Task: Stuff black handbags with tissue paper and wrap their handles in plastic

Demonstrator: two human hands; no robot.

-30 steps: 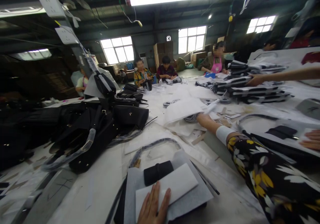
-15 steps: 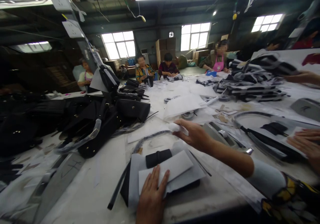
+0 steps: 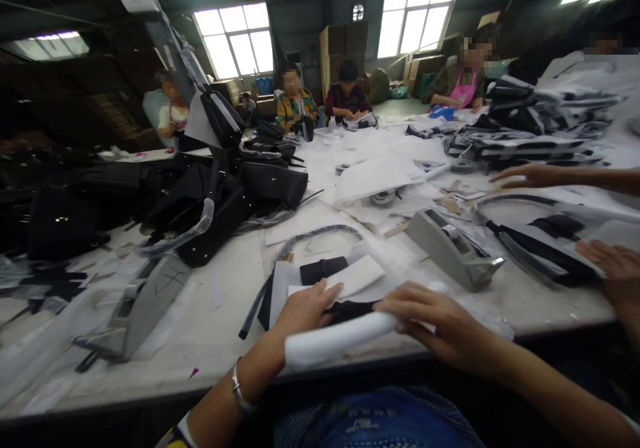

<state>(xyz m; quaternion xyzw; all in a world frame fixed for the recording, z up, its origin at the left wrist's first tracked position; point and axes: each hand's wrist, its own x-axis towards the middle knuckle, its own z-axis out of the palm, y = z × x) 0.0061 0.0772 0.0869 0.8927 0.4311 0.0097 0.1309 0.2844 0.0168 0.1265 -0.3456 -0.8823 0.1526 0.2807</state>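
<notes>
A black handbag (image 3: 266, 301) lies at the table's front edge, covered by pale sheeting and a folded white sheet (image 3: 364, 276). Its wrapped handle (image 3: 320, 233) arches behind it. My left hand (image 3: 313, 305), with a silver bangle on the wrist, has its fingers bent at the bag's near side; part of its grip is hidden. A long white rolled strip (image 3: 335, 343) lies across in front of the bag. My right hand (image 3: 425, 315) is closed around this strip near the bag's right corner. Dark material shows between both hands.
Grey tape dispensers stand right (image 3: 447, 248) and left (image 3: 145, 308). Black handbags (image 3: 200, 215) heap at left, and a wrapped stack (image 3: 535, 145) rises at right. A co-worker's hands (image 3: 613, 268) rest by another bag (image 3: 545, 251). Several people sit across the table.
My right hand has come down from the handle to the bag's near edge, bringing the white strip. My left hand has shifted from flat on the white sheet to the near side. The view tilts lower.
</notes>
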